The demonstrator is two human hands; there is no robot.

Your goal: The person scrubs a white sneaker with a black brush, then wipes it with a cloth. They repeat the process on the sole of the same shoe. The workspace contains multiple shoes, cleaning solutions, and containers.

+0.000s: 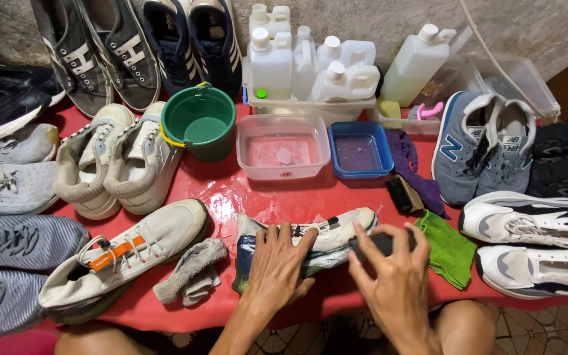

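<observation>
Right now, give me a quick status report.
Left hand pressing white sneaker. Right hand holds dark brush at its toe. Green cloth beside.

Left hand [277, 260] presses white sneaker [336, 231] on red table [231, 194]; right hand [392, 273] grips black brush [379, 244].

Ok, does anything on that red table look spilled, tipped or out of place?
Yes: the red table cover is wet and glossy between the clear plastic tub and the white sneaker that the left hand presses down. One white bottle lies on its side.

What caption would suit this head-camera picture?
Left hand steadies a white sneaker on a red table while right hand grips a dark brush.
</observation>
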